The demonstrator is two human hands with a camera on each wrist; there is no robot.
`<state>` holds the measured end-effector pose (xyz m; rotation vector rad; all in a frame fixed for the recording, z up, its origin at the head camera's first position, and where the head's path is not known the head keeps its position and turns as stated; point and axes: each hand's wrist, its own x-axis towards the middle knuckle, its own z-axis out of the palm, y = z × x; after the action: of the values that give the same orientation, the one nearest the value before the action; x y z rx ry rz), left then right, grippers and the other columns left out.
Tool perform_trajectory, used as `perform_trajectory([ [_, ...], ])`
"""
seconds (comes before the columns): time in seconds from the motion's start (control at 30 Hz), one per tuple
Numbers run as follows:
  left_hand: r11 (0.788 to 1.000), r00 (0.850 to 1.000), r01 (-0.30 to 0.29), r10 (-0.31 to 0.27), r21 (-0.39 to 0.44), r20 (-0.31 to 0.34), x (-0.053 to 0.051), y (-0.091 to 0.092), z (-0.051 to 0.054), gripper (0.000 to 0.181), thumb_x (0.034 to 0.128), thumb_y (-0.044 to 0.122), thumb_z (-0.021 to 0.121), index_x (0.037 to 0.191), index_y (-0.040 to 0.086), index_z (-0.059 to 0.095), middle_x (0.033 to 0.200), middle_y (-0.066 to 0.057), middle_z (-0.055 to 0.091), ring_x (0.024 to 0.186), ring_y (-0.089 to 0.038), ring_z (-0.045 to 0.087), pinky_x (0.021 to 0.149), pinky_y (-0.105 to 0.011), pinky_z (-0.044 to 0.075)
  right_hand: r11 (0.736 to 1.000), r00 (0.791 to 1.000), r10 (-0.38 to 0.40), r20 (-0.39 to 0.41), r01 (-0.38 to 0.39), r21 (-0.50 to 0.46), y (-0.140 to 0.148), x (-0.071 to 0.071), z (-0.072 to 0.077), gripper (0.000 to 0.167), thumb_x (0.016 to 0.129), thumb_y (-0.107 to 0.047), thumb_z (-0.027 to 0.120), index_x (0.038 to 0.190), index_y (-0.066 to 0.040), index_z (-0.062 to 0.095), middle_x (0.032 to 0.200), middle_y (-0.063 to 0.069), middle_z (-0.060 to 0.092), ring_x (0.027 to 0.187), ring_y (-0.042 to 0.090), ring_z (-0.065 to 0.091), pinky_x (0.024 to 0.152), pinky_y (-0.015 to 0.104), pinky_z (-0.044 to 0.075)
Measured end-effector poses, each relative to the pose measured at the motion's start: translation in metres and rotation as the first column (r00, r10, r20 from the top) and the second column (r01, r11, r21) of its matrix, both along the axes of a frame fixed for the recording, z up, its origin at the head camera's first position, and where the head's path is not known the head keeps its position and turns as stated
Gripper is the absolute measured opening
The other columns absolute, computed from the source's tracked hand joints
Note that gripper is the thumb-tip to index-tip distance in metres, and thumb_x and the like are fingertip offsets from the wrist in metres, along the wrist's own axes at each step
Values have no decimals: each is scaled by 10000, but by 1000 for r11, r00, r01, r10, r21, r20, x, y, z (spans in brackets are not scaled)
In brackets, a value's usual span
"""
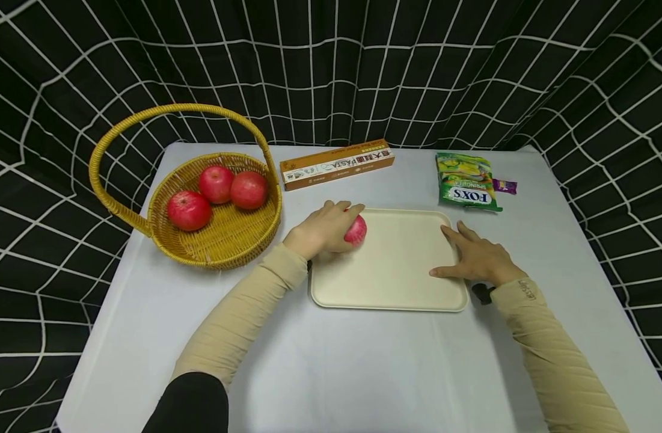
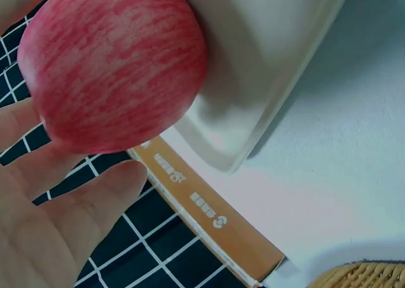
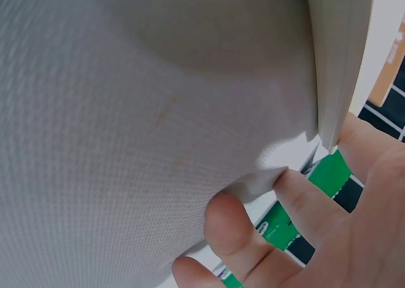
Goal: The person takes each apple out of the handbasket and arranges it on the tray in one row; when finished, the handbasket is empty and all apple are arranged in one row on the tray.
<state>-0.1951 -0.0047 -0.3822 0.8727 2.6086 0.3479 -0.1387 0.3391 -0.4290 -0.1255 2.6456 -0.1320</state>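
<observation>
A red apple (image 1: 355, 230) is in my left hand (image 1: 326, 228), over the left part of a cream tray (image 1: 390, 261). The left wrist view shows the striped apple (image 2: 114, 66) with fingers curved around its side, close to the tray's corner (image 2: 234, 155). My right hand (image 1: 479, 255) is at the tray's right edge with its fingers spread and nothing in them. In the right wrist view, the fingers of this hand (image 3: 304, 225) are beside the tray's wall (image 3: 342, 60), near the white cloth.
A yellow wicker basket (image 1: 222, 240) with several red apples stands at the left, its tall handle upright. Behind the tray lies a long pasta box (image 1: 338, 165). At the back right are a green FOX'S bag (image 1: 466, 180) and a small purple packet (image 1: 505, 186).
</observation>
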Motion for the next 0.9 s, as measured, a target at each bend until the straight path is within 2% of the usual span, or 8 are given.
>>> perform_trajectory([
  [0.3,1000,999,-14,13,-10,-31,8,-11,10,817,933,415,726,1609,147,356,1647,-147,388,1467,-383,423,1140,-555,482,1000,1000,-3,13,3,-8,-1,0,1,1254,763,-868,620,1669,-163,115,1690,330,109,1402,678,354,1022,816,377],
  [0.57,1000,995,5,-2,25,-96,22,-26,23,731,908,393,778,1532,155,480,1571,-120,494,1394,-352,504,1066,-547,542,1000,1000,-1,14,1,-10,1,-1,1,1270,750,-888,609,1670,-166,114,1689,335,104,1412,677,336,1027,826,362],
  [0.73,999,993,-15,20,46,-120,31,-38,33,727,882,406,800,1515,193,513,1552,-98,523,1387,-348,526,1049,-567,547,1000,1000,4,19,-4,-2,2,-2,-1,1281,747,-899,599,1670,-160,104,1686,341,99,1415,685,315,1032,832,358],
  [0.9,997,991,-41,48,58,-128,37,-56,40,708,895,399,787,1518,194,520,1542,-94,538,1394,-342,536,1094,-560,517,1000,1000,6,21,-6,-1,1,-2,-1,1289,743,-900,601,1668,-152,106,1684,345,97,1403,698,321,1036,840,348],
])
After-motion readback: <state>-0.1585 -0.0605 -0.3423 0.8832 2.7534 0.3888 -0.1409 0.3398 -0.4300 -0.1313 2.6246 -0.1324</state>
